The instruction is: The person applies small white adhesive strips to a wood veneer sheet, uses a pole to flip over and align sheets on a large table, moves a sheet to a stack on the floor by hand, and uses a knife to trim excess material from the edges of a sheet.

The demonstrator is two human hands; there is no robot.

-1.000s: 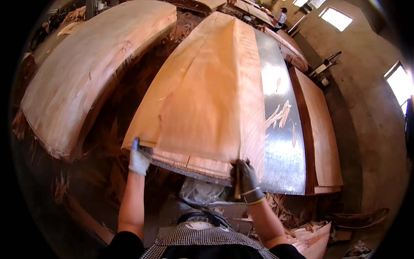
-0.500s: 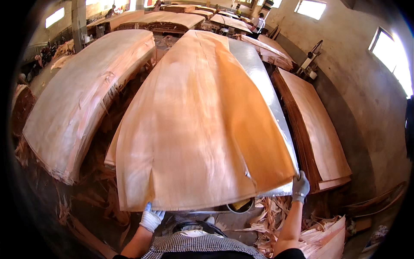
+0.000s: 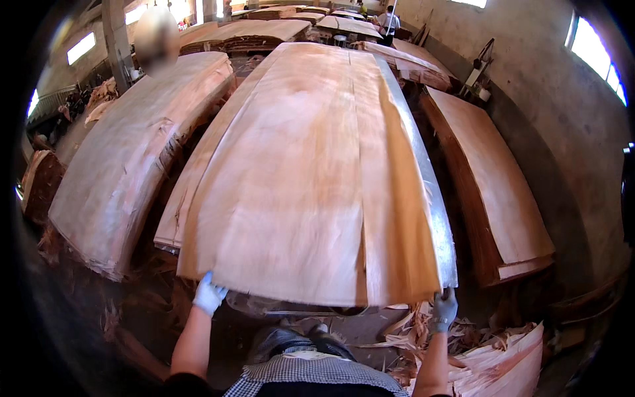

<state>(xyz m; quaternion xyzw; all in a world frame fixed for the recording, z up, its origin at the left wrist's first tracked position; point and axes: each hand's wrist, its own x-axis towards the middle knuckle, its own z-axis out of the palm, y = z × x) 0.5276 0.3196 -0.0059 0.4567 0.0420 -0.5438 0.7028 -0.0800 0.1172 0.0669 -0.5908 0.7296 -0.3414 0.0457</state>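
A large, thin wood veneer sheet [image 3: 297, 198] stretches away in front of me, its right side bent and showing an orange-brown band. My left hand [image 3: 209, 296], in a pale work glove, is closed on the near edge by the left corner, thumb on top. At the near right corner my gloved right hand [image 3: 444, 311] pinches the same sheet; its fingertips are partly hidden. Under the sheet, a shiny metal tabletop [image 3: 442, 231] shows along the right. Another veneer sheet [image 3: 192, 192] sticks out from beneath on the left.
A stack of veneer [image 3: 132, 152] with a ragged edge stands on the left, another veneer stack [image 3: 489, 178] on the right by the wall. Torn veneer scraps [image 3: 496, 364] lie at lower right. Farther off are more stacks and a person [image 3: 389, 23].
The veneer sheet's right side has flattened, and its near edge sits differently. My left hand has moved left and away from me; my right hand has come nearer and slightly left. Both keep hold.
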